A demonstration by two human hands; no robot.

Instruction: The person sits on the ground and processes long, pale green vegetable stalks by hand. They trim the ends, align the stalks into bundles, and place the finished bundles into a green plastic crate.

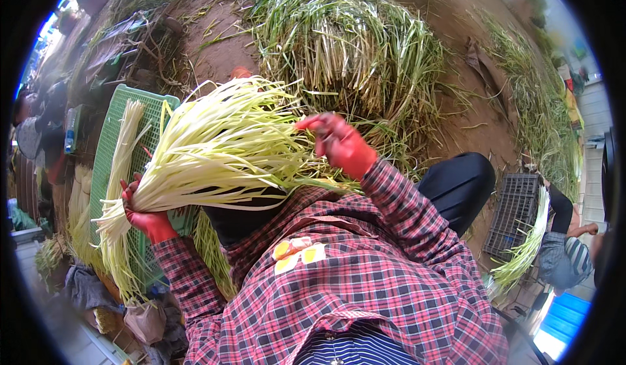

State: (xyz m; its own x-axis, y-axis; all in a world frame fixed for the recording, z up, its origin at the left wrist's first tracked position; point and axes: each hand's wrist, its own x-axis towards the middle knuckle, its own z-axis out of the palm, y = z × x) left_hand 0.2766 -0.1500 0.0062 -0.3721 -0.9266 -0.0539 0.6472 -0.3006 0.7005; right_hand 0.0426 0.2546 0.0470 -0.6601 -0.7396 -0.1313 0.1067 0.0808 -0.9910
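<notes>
Wearing a red glove, my left hand (146, 211) grips the pale cut ends of a large bundle of yellow-green leafy stalks (230, 145), which look like blanched chives. The leaves fan out over my lap towards the right. My right hand (340, 145), in a red glove too, is raised just right of the leaf tips with its fingers curled and blurred; whether it pinches any leaf cannot be told. Under and left of the bundle stands a green plastic basket (113, 120), with more pale stalks (124, 145) lying across it.
A big heap of untrimmed green stalks (342, 47) lies on the earthen floor ahead. At the right, a dark plastic crate (511, 213) holds another pale bunch (530, 238) beside a co-worker (562, 257). More bunches (80, 218) and cloths (93, 287) are at the left.
</notes>
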